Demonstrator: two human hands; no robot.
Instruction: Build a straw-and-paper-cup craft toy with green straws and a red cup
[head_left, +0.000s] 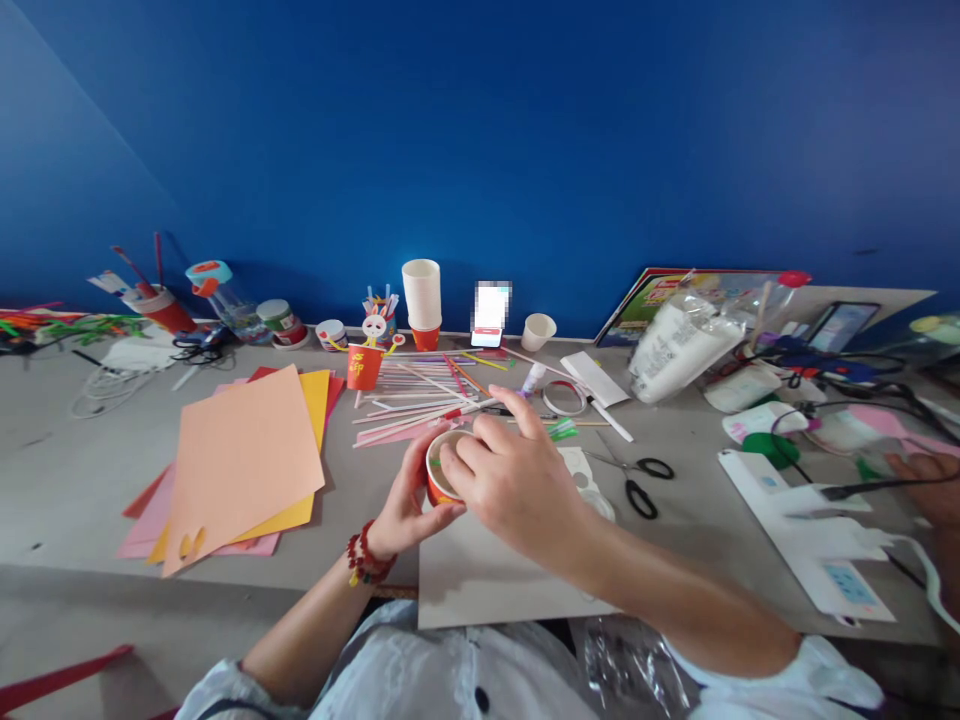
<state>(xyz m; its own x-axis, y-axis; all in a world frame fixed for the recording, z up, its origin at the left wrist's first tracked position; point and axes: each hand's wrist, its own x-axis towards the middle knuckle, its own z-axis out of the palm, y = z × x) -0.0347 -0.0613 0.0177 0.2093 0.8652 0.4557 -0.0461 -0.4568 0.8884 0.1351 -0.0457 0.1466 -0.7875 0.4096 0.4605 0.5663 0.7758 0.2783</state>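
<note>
Near the middle of the view, my left hand (pixel 415 495) wraps round a red paper cup (pixel 442 492) with a pale inside, its mouth tilted up toward me. My right hand (pixel 499 465) lies over the cup's right side; some of its fingertips reach into the opening, while the index finger points forward. A bit of green shows inside the cup. Whether my right fingertips pinch anything in there is hidden. Below the hands a white sheet (pixel 495 570) lies at the table's front edge.
Coloured paper (pixel 244 450) is stacked at the left. Behind the hands lie thin sticks (pixel 420 385), a decorated red cup (pixel 364 367) and a lit phone (pixel 491 312). Black-handled scissors (pixel 641 480) and a power strip (pixel 802 540) are at the right, with another person's hand (pixel 926 480).
</note>
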